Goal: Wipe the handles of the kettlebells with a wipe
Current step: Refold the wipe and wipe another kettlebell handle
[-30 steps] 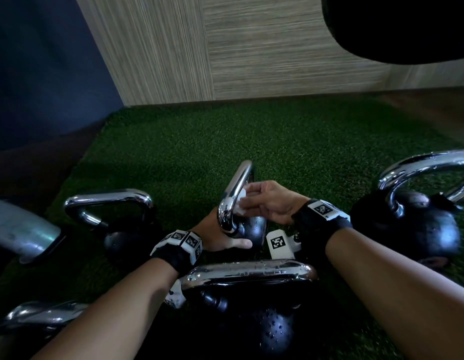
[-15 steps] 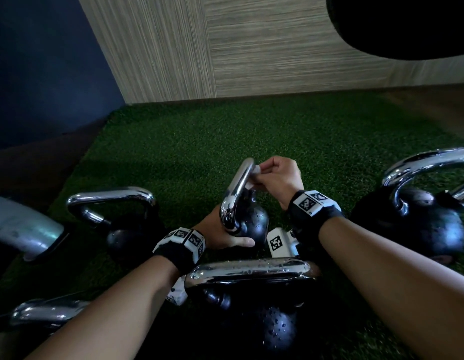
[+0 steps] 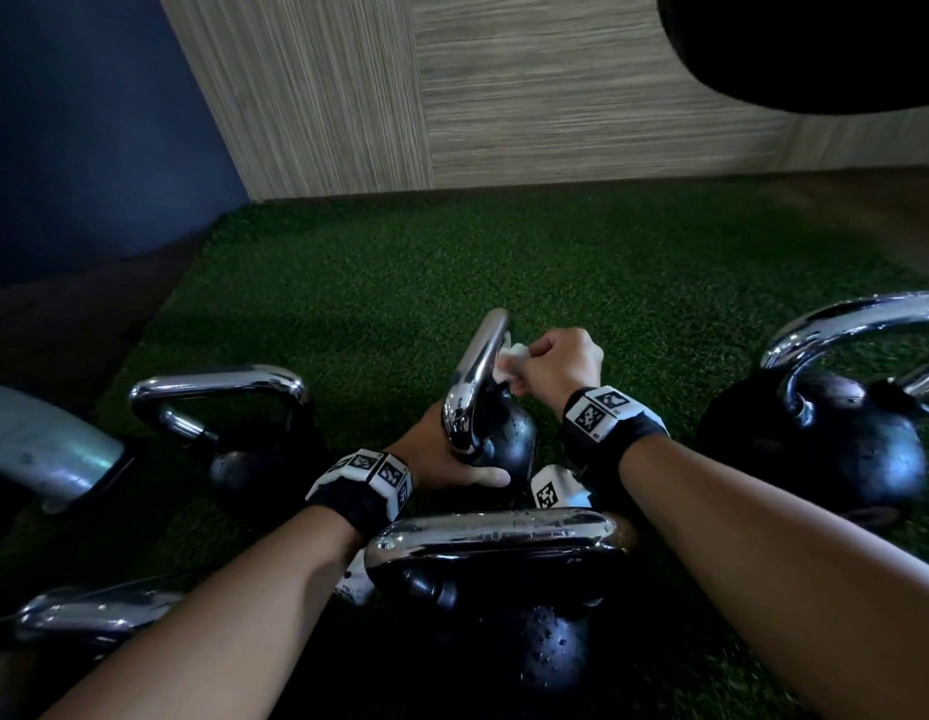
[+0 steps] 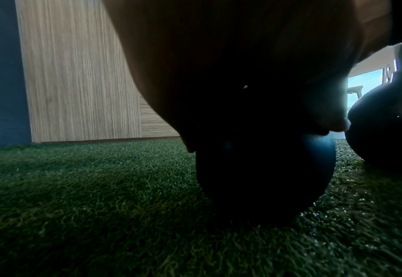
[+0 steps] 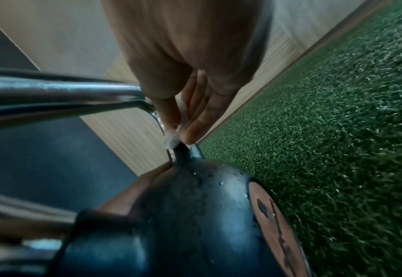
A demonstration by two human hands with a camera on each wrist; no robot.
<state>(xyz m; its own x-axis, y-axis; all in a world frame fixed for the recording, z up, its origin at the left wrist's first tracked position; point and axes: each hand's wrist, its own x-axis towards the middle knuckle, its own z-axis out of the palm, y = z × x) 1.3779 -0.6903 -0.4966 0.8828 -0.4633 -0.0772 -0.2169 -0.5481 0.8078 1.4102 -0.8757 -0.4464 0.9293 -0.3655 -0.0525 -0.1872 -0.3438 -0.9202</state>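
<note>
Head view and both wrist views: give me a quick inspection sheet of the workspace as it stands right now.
Surface: green turf, with dark floor at the left.
Job's things: small kettlebell with chrome handle; white wipe pressed against the handle's right side.
Clutter: other kettlebells around it, near one with droplets, left one, right one.
Grippers: left hand steadies the small kettlebell's body; right hand pinches the wipe.
Cables: nothing seen.
Surroundings: wood-grain wall, blue wall.
</note>
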